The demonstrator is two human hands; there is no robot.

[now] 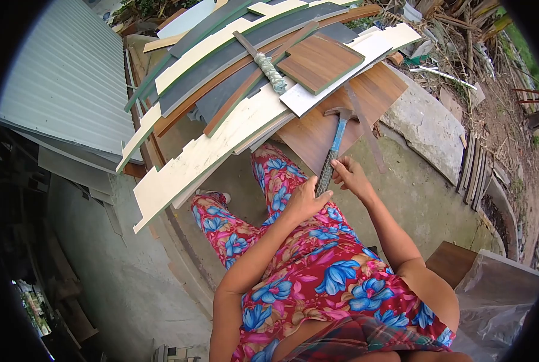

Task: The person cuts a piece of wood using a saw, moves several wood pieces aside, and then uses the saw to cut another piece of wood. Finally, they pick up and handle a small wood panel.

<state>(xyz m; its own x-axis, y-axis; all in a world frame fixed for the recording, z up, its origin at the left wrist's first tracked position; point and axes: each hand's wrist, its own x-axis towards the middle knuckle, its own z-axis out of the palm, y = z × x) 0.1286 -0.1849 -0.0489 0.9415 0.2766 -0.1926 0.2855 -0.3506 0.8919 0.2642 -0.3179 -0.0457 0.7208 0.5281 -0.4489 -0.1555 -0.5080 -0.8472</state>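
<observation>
Blue-shafted hammer (pixel 339 136) here, and that shaft looks pretty worn, with the colour patchy near the top. Metal head is a dull grey-brown, and the grip (pixel 325 178) is dark grey with a mottled, wrapped-looking surface, though I can't tell if that's a wrap or just texture. It's held at a slant, with the head over the right-hand edge of a brown wood-grain board (pixel 302 136); can't tell if it's actually touching the board.

Left hand (pixel 307 200) is closed around the bottom end of the grip. Right hand (pixel 351 176) is right by the upper part of the grip, fingers curled and the tips close to the thumb; can't really tell whether they're pinching anything.

That brown board sticks out from the near right side of a messy stack. Cream notched strip (pixel 209 154) runs along the stack's near edge, and a white panel (pixel 296 101) overlaps the right end of it, with a smaller wood-grain panel (pixel 323 60) on top. Just left of that small panel lies a tool with a thickly wrapped, pale greenish handle (pixel 271 73), its flat dark end pointing toward the stack's far edge. Everything's above a concrete floor (pixel 420 199).
</observation>
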